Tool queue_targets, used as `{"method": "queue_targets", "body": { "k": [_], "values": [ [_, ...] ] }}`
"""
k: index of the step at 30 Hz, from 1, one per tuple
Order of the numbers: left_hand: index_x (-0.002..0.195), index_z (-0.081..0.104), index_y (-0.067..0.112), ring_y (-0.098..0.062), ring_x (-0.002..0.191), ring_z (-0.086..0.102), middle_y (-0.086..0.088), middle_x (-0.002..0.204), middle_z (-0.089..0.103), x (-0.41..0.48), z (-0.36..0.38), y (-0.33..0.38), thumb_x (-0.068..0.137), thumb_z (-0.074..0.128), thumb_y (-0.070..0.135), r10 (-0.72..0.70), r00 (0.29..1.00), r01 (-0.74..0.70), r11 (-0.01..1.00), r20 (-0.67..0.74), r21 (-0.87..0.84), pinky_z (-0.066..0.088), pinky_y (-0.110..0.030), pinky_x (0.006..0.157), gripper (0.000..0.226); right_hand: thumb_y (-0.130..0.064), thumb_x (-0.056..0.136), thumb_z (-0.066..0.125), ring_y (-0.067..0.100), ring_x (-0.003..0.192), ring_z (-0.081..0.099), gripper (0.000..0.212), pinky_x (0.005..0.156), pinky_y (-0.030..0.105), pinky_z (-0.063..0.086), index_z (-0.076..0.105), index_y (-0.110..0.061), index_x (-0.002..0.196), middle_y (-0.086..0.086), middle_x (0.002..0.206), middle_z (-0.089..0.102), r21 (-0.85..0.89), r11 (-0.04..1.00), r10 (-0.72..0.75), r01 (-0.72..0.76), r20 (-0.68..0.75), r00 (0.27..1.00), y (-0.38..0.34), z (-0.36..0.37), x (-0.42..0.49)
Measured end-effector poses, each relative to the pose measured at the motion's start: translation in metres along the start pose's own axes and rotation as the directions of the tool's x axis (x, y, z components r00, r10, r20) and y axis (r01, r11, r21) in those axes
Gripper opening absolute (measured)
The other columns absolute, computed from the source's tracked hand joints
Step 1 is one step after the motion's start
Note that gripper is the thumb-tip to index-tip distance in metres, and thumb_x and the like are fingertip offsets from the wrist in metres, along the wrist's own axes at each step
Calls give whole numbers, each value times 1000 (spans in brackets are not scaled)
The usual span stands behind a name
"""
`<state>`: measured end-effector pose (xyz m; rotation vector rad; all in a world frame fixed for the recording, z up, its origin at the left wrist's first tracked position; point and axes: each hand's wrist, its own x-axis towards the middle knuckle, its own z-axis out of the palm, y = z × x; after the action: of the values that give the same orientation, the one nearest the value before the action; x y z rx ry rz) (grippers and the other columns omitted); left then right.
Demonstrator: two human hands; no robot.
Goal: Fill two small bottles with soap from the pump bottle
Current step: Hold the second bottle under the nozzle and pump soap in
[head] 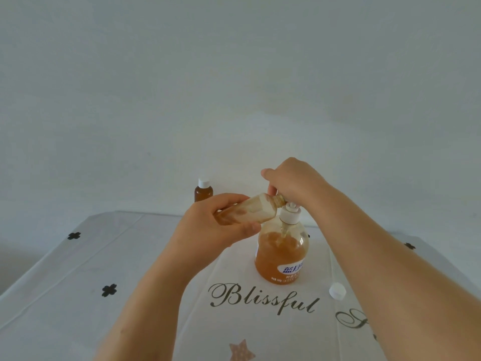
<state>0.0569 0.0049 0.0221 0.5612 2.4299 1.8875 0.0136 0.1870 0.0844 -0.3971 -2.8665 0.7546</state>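
The left hand [221, 225] grips the uncapped small bottle [250, 211], tilted, mouth at the nozzle of the pump bottle [282, 254] on the tabletop [130, 256]. The right hand [294, 183] curls its fingers over the pump head (a white cap [337, 290] lies nearby).

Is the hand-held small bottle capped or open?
Open. The small bottle shows a bare neck at the pump bottle; a white cap lies nearby.
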Motion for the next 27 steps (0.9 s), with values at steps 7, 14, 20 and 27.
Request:
{"method": "queue_targets", "body": {
  "k": [7,14,20,27],
  "values": [
    [97,68,45,1,71,65,23,87,69,3,-1,-4,68,84,35,-20,1000,19,1000,11,17,54,-21,69,34,-35,97,47,18,64,58,41,59,30,41,74,-13,76,-5,65,63,12,1000,-16,15,23,1000,8,11,5],
    [94,69,45,3,71,65,24,86,69,1,0,-2,69,84,31,-15,1000,14,1000,7,22,54,-22,72,32,-32,96,48,17,63,57,37,59,31,41,74,-14,76,-6,65,62,39,999,-15,13,33,999,8,11,2],
    [102,69,41,4,76,65,22,88,70,0,0,2,69,85,32,2,1000,-2,1000,-21,18,53,-24,73,38,-32,96,49,18,59,57,37,59,30,44,72,-14,73,-6,49,59,43,999,14,-15,32,999,2,3,0],
    [113,68,34,3,88,67,17,98,71,-4,2,5,69,85,29,36,997,-36,999,-69,11,55,-25,83,48,-31,95,49,25,62,63,36,80,40,58,74,-9,80,1,57,65,52,999,14,-18,68,998,-3,-6,-3]
  ]
}}
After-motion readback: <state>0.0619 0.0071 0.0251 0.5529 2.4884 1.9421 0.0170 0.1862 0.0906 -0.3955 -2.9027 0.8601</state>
